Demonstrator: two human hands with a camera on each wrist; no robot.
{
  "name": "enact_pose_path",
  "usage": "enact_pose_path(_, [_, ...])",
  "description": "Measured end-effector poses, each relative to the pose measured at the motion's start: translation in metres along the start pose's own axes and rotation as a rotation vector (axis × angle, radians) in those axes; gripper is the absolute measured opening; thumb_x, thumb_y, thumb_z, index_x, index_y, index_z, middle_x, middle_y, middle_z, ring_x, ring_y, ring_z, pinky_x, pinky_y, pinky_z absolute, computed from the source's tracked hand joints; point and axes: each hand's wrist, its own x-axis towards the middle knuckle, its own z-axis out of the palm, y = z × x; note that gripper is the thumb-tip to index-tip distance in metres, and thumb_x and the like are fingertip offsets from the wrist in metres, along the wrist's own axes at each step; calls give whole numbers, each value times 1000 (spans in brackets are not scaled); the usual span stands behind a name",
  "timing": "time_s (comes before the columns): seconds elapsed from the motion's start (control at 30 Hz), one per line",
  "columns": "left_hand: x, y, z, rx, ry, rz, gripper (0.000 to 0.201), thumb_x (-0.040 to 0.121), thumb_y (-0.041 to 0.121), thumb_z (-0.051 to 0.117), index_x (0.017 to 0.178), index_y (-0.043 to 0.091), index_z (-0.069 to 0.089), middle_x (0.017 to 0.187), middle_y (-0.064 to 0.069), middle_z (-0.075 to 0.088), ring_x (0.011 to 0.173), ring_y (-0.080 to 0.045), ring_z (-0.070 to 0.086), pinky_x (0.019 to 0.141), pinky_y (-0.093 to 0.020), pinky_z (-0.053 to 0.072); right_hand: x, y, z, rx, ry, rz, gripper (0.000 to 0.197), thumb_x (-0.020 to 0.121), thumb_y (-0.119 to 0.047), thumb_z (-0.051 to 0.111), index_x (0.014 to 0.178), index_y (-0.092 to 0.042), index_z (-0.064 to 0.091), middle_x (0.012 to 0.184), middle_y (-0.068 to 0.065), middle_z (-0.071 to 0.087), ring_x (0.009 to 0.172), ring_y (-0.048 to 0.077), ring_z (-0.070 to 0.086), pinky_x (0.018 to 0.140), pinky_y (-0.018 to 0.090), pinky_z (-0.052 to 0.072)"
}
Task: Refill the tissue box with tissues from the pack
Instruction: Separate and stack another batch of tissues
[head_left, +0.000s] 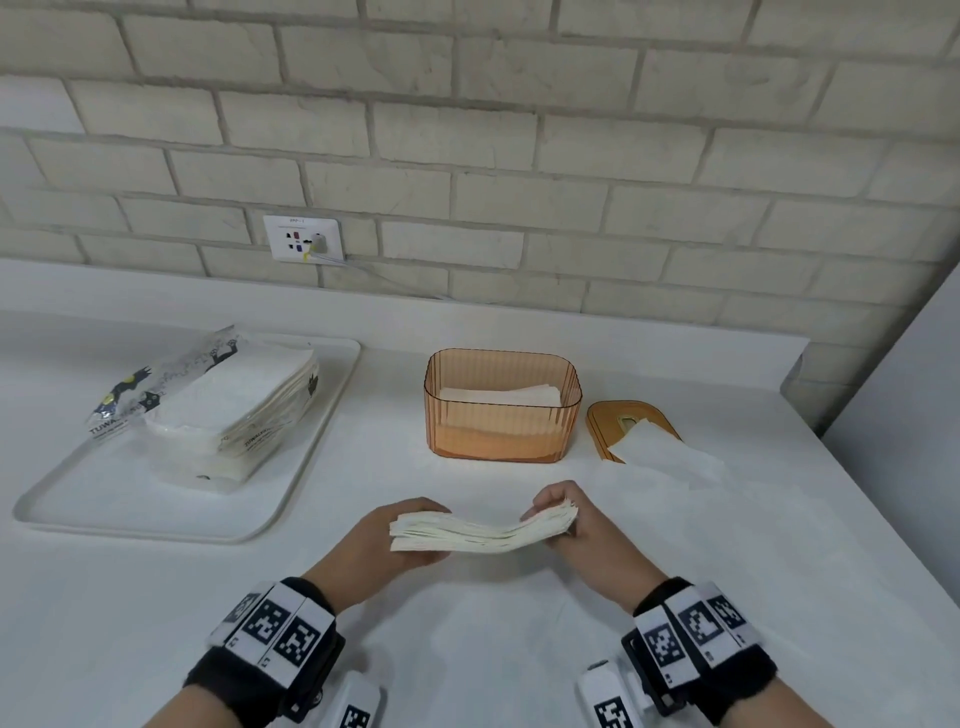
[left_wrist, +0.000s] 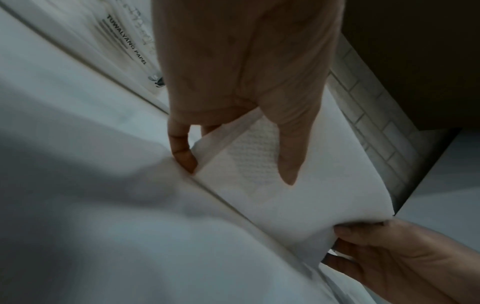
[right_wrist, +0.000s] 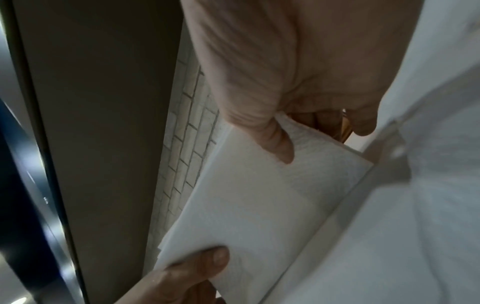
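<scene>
1. Head view. A sagging stack of folded tissues (head_left: 483, 531), cream-white with layered edges, hangs above the white desk (head_left: 519, 649), between the two hands. The left hand (head_left: 384, 535) clamps one end, thumb on top; the right hand (head_left: 566, 519) clamps the other end. Behind them stands the tissue box (head_left: 501, 405), a ribbed, translucent orange tub with rounded corners, open on top, a low layer of tissues inside. Its flat orange lid (head_left: 602, 421) lies just to the right, a loose tissue (head_left: 665, 454) draped over it through the slot. At left, a torn clear plastic pack (head_left: 218, 410) of tissues rests on a white rounded tray (head_left: 291, 499). A wall socket (head_left: 304, 239) sits in the pale brick wall (head_left: 467, 130).

2. Left wrist view. The left hand (left_wrist: 241, 82) pinches the stack (left_wrist: 285, 205); an embossed dotted patch shows on the top sheet. The right hand (left_wrist: 389, 253) grips the far end. Printed pack film (left_wrist: 124, 41) lies beyond.

3. Right wrist view. The right hand (right_wrist: 298, 82) pinches the smooth white stack (right_wrist: 259, 205), thumb on top; the left hand (right_wrist: 182, 275) grips the opposite end.
</scene>
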Motion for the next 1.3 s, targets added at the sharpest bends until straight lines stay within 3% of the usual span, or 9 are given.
enact_pose_path(0.1, [4,0,-2,3,77,-8,25,75,33,71,91,15,68,94,-12,67,84,-22,64,77,-28,47,4,-5,-5,-5,23,-12,23,94,-7,49,96,-29,45,99,-7,58,93,6,54,75,12,40])
enact_pose_path(0.33, [10,-3,-5,0,87,-107,16,85,15,71,99,22,68,93,8,72,81,-2,65,77,-21,49,12,-3,-3,4,-23,24,24,93,-10,52,111,-25,47,105,-13,59,103,6,56,93,20,45])
enact_pose_path(0.43, [15,5,-7,-105,170,-151,16,84,20,71,99,15,68,84,4,74,76,-7,69,71,-21,52,14,-17,-9,67,-13,-11,29,91,-13,56,103,-38,48,104,-21,59,97,-7,56,83,9,47])
enact_pose_path(0.57, [17,22,-9,-319,223,-158,27,80,25,74,106,19,68,98,-1,75,89,-18,72,75,-31,55,16,-41,-26,107,-55,-59,34,90,-18,59,117,-34,48,116,-12,62,107,4,60,89,24,51])
enact_pose_path(0.73, [24,27,-14,-400,387,-104,7,89,8,63,92,14,64,70,5,70,61,-10,65,61,-28,48,32,-76,-58,211,-13,-64,25,91,-8,55,111,-23,53,112,2,64,87,21,68,54,28,57])
enact_pose_path(0.87, [18,14,-23,-144,337,-175,16,91,3,57,89,17,63,76,-3,69,60,-10,60,55,-20,46,64,-98,-92,486,79,-34,26,93,1,48,114,-13,53,109,10,64,80,25,69,50,24,56])
enact_pose_path(1.03, [5,7,-10,528,-77,-272,28,58,62,51,84,72,48,114,13,49,106,-7,49,93,-20,41,112,-99,-94,688,27,141,16,95,1,42,104,-3,55,78,12,71,60,16,68,53,20,56])
enact_pose_path(1.17, [-2,16,2,676,-126,-276,35,84,46,60,110,56,39,138,14,27,133,-9,25,106,-32,30,135,-99,-83,739,-32,207,17,95,-1,41,106,0,54,75,13,72,61,17,69,53,21,56])
enact_pose_path(1.3, [-5,14,8,753,-89,-221,47,84,48,60,124,55,38,149,12,16,140,-9,15,109,-32,23,145,-101,-81,737,-78,206,18,96,-1,40,97,1,58,73,13,72,60,16,69,54,21,57])
